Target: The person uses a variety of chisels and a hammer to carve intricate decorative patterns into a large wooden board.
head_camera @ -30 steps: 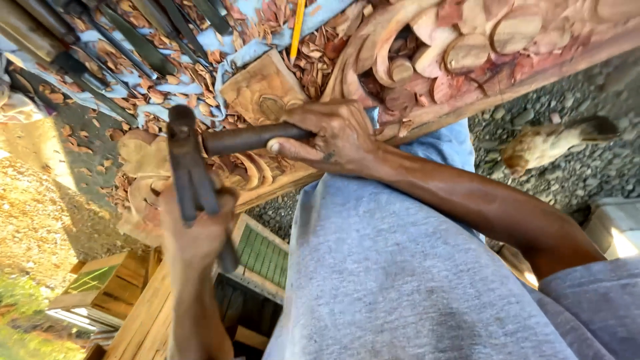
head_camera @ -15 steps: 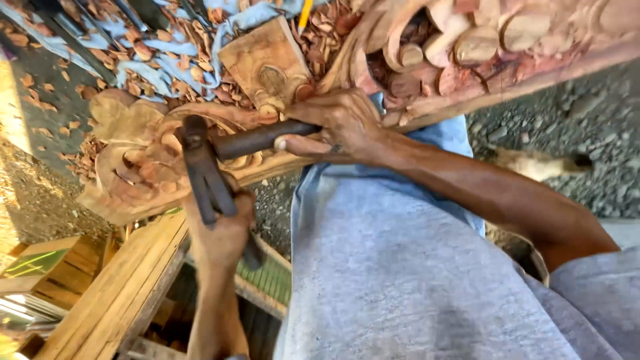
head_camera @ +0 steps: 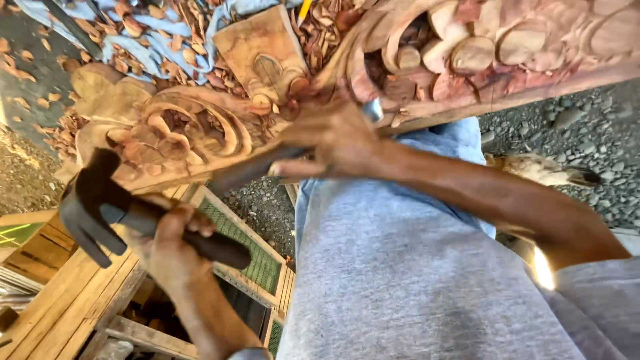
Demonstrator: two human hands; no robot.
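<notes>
Nearest the camera, a grey-clad thigh (head_camera: 427, 273) fills the lower middle and right of the frame.

At lower left, one hand (head_camera: 170, 250) is closed in a fist round the dark handle of a hammer (head_camera: 120, 217). The hammer's black head sits at the left edge, claws pointing down and left, held clear of the carving above it. Which of the person's hands this is cannot be told for sure from the view; by its place in the frame it reads as the left hand.

Under that hand, in the lower left corner, lie wooden planks (head_camera: 60, 300) and a slatted frame with green mesh (head_camera: 250, 250).

In the middle of the frame, the other hand (head_camera: 333, 137) is wrapped round a chisel (head_camera: 257, 167). The dark shaft runs down and left out of the fist, and a bit of bright metal (head_camera: 373, 110) shows at the upper right side of the hand. The knuckles rest against the lower edge of a carved wood panel (head_camera: 180, 127).

The panel stretches across the upper frame, from scrolls and leaves at left to rounded, reddish forms at upper right. A small carved square block (head_camera: 263, 53) lies above the hand.

Farther off, at upper left, wood chips (head_camera: 140, 30) cover a blue cloth (head_camera: 93, 17). A yellow pencil (head_camera: 305, 8) pokes in at top centre. Grey gravel (head_camera: 567, 123) fills the right side, with a pale piece of wood (head_camera: 540, 167) lying on it.
</notes>
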